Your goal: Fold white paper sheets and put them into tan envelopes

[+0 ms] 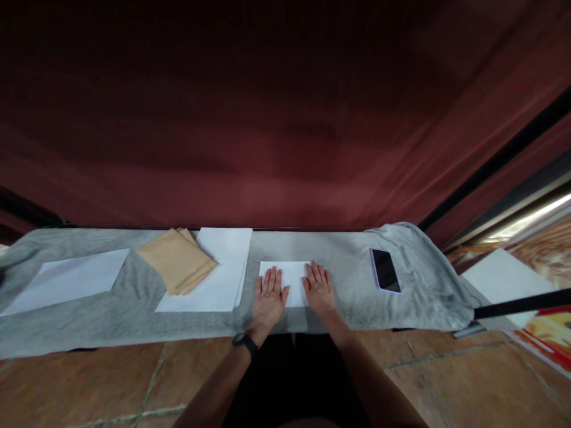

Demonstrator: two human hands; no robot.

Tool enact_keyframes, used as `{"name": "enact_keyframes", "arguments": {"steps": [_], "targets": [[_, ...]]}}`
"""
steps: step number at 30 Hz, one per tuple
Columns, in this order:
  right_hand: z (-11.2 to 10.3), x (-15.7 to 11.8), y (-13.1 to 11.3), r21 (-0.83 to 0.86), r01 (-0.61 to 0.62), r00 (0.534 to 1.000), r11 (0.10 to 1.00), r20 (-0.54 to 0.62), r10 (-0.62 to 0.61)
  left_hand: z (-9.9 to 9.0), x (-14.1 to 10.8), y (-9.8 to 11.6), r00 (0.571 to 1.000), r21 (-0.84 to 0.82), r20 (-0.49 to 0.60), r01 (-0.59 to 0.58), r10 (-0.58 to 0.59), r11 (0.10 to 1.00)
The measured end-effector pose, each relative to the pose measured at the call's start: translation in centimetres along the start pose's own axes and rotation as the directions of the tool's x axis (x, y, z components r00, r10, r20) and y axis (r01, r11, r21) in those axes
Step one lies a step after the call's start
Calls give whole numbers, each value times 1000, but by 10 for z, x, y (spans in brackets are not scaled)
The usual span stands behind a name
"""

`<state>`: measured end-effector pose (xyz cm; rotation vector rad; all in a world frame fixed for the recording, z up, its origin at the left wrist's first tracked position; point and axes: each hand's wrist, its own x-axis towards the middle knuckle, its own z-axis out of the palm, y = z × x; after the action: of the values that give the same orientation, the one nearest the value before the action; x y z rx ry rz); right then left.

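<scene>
A small white sheet of paper (293,279) lies flat on the grey cloth in front of me; whether it is folded I cannot tell. My left hand (269,297) rests palm down over its left side, fingers stretched out. Over the right side lies my right hand (319,291), also flat with its fingers extended. Both hands press on the paper without gripping it. To the left, a stack of larger white paper (227,267) sits partly beneath several brown paper envelopes (178,261).
Grey cloth (348,267) covers the long, narrow surface. A phone (386,270) lies on it at right, another white sheet (75,276) at far left. A dark red curtain (285,196) hangs behind. Dark bars (499,163) stand at right, above a tiled floor (120,380).
</scene>
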<state>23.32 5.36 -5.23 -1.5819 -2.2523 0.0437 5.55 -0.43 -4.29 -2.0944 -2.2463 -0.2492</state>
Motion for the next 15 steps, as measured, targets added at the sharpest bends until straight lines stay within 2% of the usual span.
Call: {"name": "enact_keyframes", "arguments": {"steps": [2,4,6,8,10,12,15], "targets": [[0,0,5,-13,-36,999,999,-22,36,1,-2,-2,999,-2,-27,24,-24,1000],[2,3,-2,1,-61,997,998,-43,61,3,0,1,999,-10,-39,37,-38,999],[5,8,-21,47,-47,998,998,-41,49,6,7,8,1000,-27,-29,7,-8,1000],[9,14,-42,132,39,999,990,16,-41,10,18,16,999,-49,12,-48,49,998],[13,17,-57,192,48,996,980,61,-61,13,26,20,994,-58,60,-86,89,995],[16,16,-59,191,66,994,979,68,-80,13,29,18,992,-53,79,-96,100,994],[15,11,-43,119,82,994,990,59,-89,12,24,6,998,-44,34,-59,61,997]]}}
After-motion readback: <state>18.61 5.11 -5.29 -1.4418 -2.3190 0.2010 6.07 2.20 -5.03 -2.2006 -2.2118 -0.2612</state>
